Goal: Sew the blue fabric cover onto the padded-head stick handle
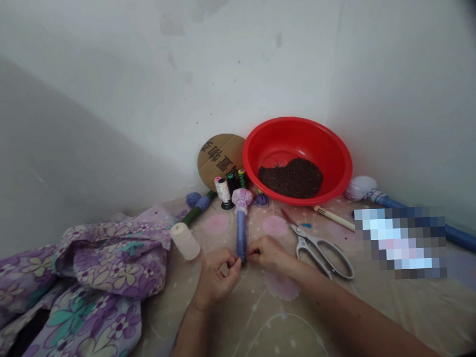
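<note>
Both hands meet at the near end of a blue-wrapped stick [241, 235] that lies on the patterned cloth-covered surface [268, 324], its far end capped with a gathered puff of floral fabric [242, 198]. The left hand [214, 277] has its grip pinched shut against the stick's near end, and the right hand [271, 255] is pinched shut just beside it on the other side; whether a thread or needle runs between the fingertips is too small to tell.

By the look of it, the step in hand is binding or fastening the wrapping at that near end. The next move would call for keeping the wrap taut with one hand while the other works, with little room between the fingers.

Scissors [322, 249] lie just right of the right hand. A cream spool [185, 241] lies to the left, beside a heap of floral cloth [96, 279]. Farther off stand several thread spools [230, 186] and a red basin [297, 160] holding something dark and crumbly. A pale stick [334, 218] lies right of the scissors.
</note>
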`<state>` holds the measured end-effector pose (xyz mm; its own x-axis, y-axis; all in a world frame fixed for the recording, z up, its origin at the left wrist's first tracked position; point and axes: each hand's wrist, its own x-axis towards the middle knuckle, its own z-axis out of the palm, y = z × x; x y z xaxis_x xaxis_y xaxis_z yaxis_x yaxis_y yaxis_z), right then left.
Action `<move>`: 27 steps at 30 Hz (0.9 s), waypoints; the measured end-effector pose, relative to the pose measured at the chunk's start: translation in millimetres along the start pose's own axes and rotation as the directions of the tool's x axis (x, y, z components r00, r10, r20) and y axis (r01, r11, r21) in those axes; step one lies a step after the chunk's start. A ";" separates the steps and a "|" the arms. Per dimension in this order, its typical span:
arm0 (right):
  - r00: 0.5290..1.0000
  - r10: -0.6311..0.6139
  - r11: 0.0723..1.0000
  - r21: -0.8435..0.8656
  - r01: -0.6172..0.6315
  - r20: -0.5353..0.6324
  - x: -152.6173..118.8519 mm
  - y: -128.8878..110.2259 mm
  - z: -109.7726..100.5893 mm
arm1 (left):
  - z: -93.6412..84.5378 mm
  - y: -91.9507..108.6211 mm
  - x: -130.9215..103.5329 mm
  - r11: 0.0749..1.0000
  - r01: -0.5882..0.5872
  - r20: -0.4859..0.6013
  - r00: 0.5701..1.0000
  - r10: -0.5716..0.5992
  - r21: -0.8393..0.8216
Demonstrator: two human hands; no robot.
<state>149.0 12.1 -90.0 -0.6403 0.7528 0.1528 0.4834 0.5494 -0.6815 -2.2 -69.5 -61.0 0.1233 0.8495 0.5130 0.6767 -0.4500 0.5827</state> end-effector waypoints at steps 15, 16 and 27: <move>0.999 0.033 0.997 0.071 -0.030 -0.033 8.3 19.8 7.2 | 11.2 -5.5 -7.3 0.973 0.229 -0.496 0.846 -0.195 0.008; 0.999 0.034 0.997 0.069 -0.031 -0.038 8.3 19.8 7.6 | 12.1 -12.7 -4.4 0.952 0.305 -0.465 0.845 -0.265 0.012; 0.993 0.084 0.996 0.005 -0.084 -0.079 5.4 8.9 4.2 | 28.2 -42.7 2.6 0.877 0.452 -0.099 0.892 -0.441 0.161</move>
<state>147.4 19.5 -98.2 -0.5479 0.8228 0.1510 0.5327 0.4823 -0.6954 -10.3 -40.3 -102.4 -0.2602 0.9291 0.2628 0.7665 0.0333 0.6414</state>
